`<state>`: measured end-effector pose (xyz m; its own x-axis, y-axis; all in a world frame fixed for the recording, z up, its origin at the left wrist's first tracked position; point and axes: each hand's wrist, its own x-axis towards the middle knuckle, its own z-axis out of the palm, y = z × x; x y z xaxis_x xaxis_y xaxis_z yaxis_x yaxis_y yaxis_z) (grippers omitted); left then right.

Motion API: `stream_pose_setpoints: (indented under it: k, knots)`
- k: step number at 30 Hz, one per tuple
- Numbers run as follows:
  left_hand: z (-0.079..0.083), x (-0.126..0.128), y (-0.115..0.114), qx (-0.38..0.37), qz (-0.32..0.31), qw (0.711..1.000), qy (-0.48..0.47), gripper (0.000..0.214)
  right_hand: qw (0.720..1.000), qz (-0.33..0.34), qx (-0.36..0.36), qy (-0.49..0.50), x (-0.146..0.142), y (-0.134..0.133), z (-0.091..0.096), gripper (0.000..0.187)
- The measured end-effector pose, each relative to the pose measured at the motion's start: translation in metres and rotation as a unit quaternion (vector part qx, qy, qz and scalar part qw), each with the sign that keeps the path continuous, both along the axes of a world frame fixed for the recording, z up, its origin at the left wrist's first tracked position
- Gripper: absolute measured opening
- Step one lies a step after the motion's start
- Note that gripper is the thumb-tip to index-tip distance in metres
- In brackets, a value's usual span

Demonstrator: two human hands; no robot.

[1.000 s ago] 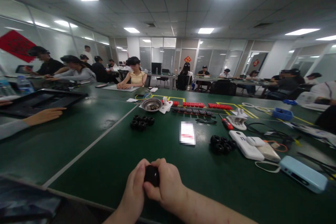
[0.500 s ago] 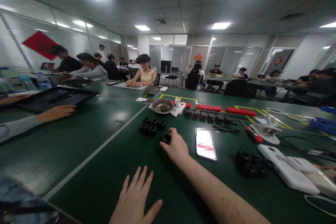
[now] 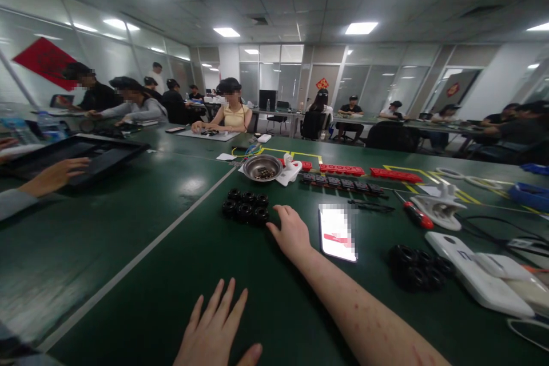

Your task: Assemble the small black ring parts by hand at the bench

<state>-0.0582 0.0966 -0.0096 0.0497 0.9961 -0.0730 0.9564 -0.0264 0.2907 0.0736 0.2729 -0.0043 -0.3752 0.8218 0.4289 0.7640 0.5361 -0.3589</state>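
On the near side, left of centre, I have the left hand low at the green table, palm down, fingers spread, holding nothing; contact with the surface, can't tell. Out from it, on the far side and a touch right, lie the black wheels; the right hand is clearly nearer to them. Well off to the right sits a second black cluster, count unclear. Next out, my right hand: back of the hand up, thumb and index parted, relaxed, nothing seen in its grip. Phone just right of it, screen lit. Just left of the right fingertips are the wheels: six, two rows of three, long axis roughly left to right. Thumb is right beside the near right wheel, touching or just apart, can't tell. Farther: metal bowl with small bits, dark strip, red strips behind.
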Motion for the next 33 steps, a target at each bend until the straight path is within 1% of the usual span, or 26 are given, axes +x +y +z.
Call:
stream_pose_setpoints:
  k: [5,7,8,9,10,12,14,15,17,19,22,26,30,33]
  knots:
    - [0.002,0.004,-0.004,0.005,0.010,1.000,0.016,0.063,0.999,0.013,0.001,-0.033,0.016,-0.027,0.002,0.018]
    - [0.004,0.005,-0.006,0.003,0.008,1.000,0.018,0.062,0.998,0.023,0.002,-0.051,0.030,-0.038,0.008,0.016]
    - [0.005,0.005,-0.007,0.000,0.008,1.000,0.017,0.062,0.998,0.022,0.004,-0.059,0.041,-0.043,0.013,0.016]
    - [0.006,0.005,-0.008,-0.006,0.009,1.000,0.014,0.062,0.998,0.013,0.009,-0.067,0.056,-0.046,0.019,0.016]
    - [0.007,0.005,-0.009,-0.012,0.011,1.000,0.010,0.063,0.997,-0.010,0.017,-0.072,0.075,-0.048,0.027,0.018]
    - [0.007,0.005,-0.010,-0.014,0.013,1.000,0.000,0.065,0.993,-0.090,0.029,-0.077,0.119,-0.047,0.044,0.022]
    - [0.005,0.004,-0.010,-0.009,0.014,1.000,-0.005,0.066,0.979,-0.180,0.032,-0.089,0.168,-0.042,0.059,0.031]
    - [0.004,0.004,-0.010,-0.007,0.013,1.000,-0.005,0.066,0.972,-0.212,0.028,-0.103,0.191,-0.039,0.065,0.035]
    - [0.001,0.003,-0.010,-0.003,0.016,1.000,-0.002,0.067,0.961,-0.238,0.002,-0.140,0.228,-0.033,0.072,0.038]
    - [-0.002,0.003,-0.010,-0.002,0.020,1.000,0.000,0.067,0.955,-0.235,-0.035,-0.177,0.252,-0.029,0.070,0.040]
    - [-0.003,0.002,-0.009,-0.007,0.021,1.000,-0.003,0.067,0.946,-0.216,-0.097,-0.223,0.264,-0.023,0.062,0.046]
    - [-0.006,0.000,-0.008,-0.001,0.026,1.000,-0.001,0.066,0.933,-0.187,-0.158,-0.264,0.260,-0.012,0.055,0.044]
    - [-0.011,-0.001,-0.007,0.014,0.029,0.999,-0.005,0.065,0.931,-0.167,-0.165,-0.278,0.243,-0.001,0.057,0.037]
    - [-0.014,-0.002,-0.006,0.027,0.030,0.999,-0.002,0.063,0.939,-0.145,-0.155,-0.270,0.226,-0.001,0.058,0.040]
